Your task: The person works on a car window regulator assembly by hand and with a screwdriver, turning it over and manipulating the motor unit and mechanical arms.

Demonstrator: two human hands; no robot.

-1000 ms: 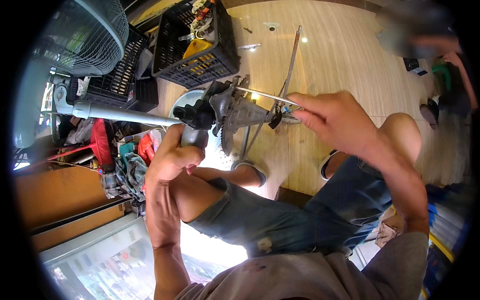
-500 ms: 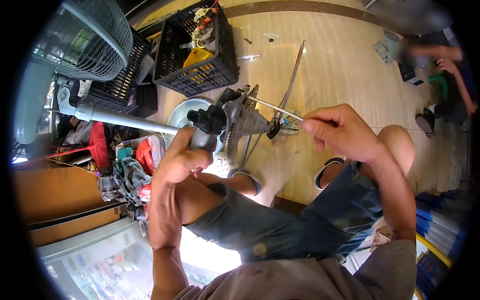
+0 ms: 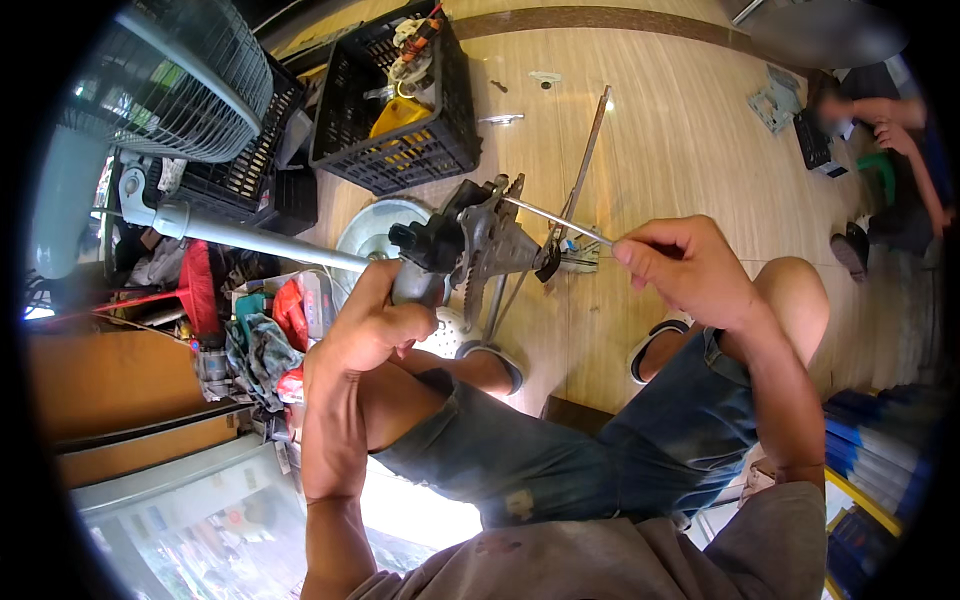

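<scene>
My left hand (image 3: pixel 372 318) is closed round the grey cylindrical end of a mechanical assembly (image 3: pixel 490 240). This has a black clamp-like part and grey metal plates with toothed edges, held up over the floor between my knees. My right hand (image 3: pixel 685 265) pinches a thin, straight metal rod (image 3: pixel 560 219) between thumb and fingers. The rod's far end meets the upper part of the toothed plates; whether it sits in a hole cannot be made out. Its near end is hidden in my fingers. Behind the assembly, a long flat metal bar (image 3: pixel 590 145) slants upward.
A black plastic crate (image 3: pixel 395 160) with tools stands beyond my left hand. At the left are a caged fan (image 3: pixel 190 90) with its pole, a round pale base (image 3: pixel 350 235), cloths and a red item (image 3: pixel 200 295). Another person's arm (image 3: pixel 890 130) shows far right.
My left hand and the assembly have shifted slightly right, and the rod with my right hand moved a little along with them. Both grips look the same. The whole view has moved slightly.
</scene>
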